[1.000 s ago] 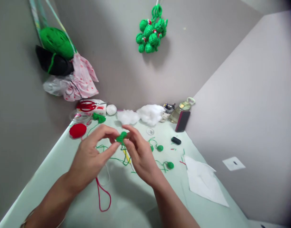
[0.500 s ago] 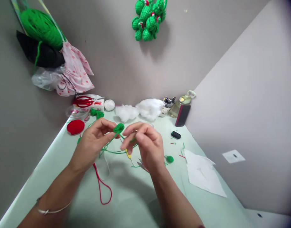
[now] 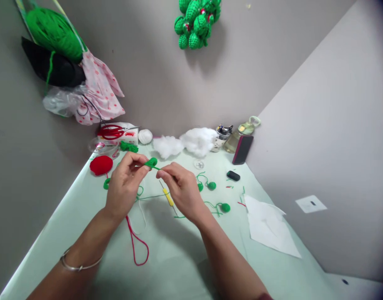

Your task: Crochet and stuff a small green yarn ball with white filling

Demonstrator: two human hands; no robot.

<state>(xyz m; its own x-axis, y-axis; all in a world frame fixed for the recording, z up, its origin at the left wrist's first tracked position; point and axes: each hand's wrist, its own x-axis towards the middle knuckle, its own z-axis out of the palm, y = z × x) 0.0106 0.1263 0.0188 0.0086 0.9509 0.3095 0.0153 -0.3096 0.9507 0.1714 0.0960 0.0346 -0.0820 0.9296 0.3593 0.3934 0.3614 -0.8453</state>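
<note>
A small green crocheted piece is pinched between the thumb and fingers of my left hand. Just to its right, my right hand pinches a green yarn strand that runs from the piece. Below and between the hands, a yellow-handled crochet hook lies on the table. A loop of red yarn and a thin white strand lie beneath my left hand. Small green balls with yarn tails rest right of my right hand.
Red yarn, red-handled scissors, white stuffing, a pen cup, a bottle and a phone line the back. White sheets lie at the right. Green crocheted balls hang on the wall.
My right hand has moved up and left, closing on the strand near the piece. The scissors blades seen beneath it no longer show. The loose yarn loops between the hands have dropped.
</note>
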